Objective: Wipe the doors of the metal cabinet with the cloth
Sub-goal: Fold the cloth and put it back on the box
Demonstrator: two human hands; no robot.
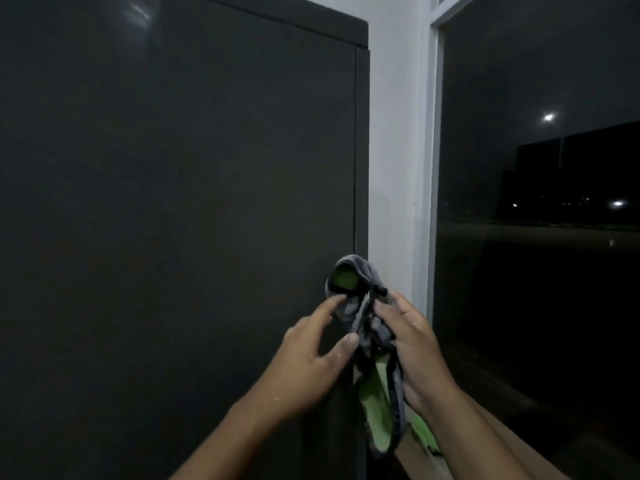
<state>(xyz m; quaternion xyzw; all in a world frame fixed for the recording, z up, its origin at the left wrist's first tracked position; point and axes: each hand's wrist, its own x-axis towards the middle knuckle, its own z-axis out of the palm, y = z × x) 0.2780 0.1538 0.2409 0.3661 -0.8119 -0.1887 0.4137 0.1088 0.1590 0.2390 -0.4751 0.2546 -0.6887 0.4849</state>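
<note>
A dark metal cabinet door fills the left and middle of the head view, its right edge running down near the white wall. In front of that edge I hold a bunched grey and green cloth between both hands. My right hand grips the cloth from the right, and its lower part hangs down below that hand. My left hand touches the cloth from the left with a forefinger and thumb tip, fingers mostly straight. The cloth is off the door surface.
A white wall strip stands right of the cabinet. Beyond it a white-framed window shows dark night outside with a few lights. A ledge lies low at the right, partly behind my right forearm.
</note>
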